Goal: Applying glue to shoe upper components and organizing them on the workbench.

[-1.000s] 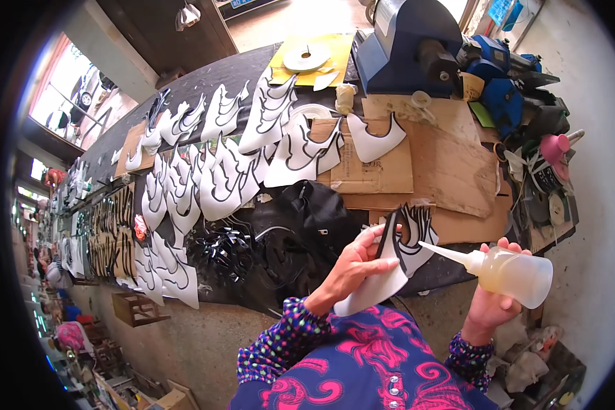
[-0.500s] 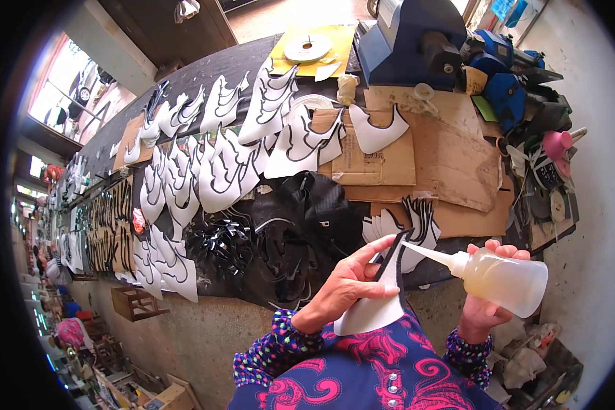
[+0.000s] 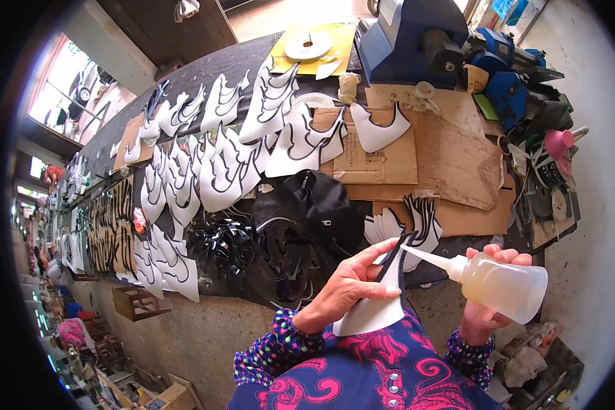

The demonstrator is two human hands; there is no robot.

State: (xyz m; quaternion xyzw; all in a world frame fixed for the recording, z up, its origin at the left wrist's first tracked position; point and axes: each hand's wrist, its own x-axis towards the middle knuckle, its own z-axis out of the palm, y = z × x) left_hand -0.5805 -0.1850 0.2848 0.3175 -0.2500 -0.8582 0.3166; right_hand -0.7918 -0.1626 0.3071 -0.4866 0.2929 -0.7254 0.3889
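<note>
My left hand (image 3: pixel 359 283) pinches a curved white piece with black edging (image 3: pixel 372 314) above my lap, thumb on its face. In my right hand (image 3: pixel 488 307) is a translucent squeeze bottle (image 3: pixel 509 285) holding pale yellowish liquid. The bottle lies tilted, and its long narrow nozzle points left, with the tip at the black-edged upper end of the white piece. Whether any liquid is coming out is too small to see. Just beyond my left hand, a bunch of similar black-edged white pieces (image 3: pixel 424 229) rests at the table's near edge.
Overlapping white pieces (image 3: pixel 225 171) lie in rows on the dark table. A black bag (image 3: pixel 321 208) sits beside glossy black strips (image 3: pixel 224 239). Cardboard sheets (image 3: pixel 458 160) cover the right side. A blue machine (image 3: pixel 410 44) stands at the back. A wooden stool (image 3: pixel 138 303) is below the table's edge.
The nozzle tip has shifted very slightly down along the edging, and the bottle sits a touch lower. My left hand keeps its pinch on the white piece.
</note>
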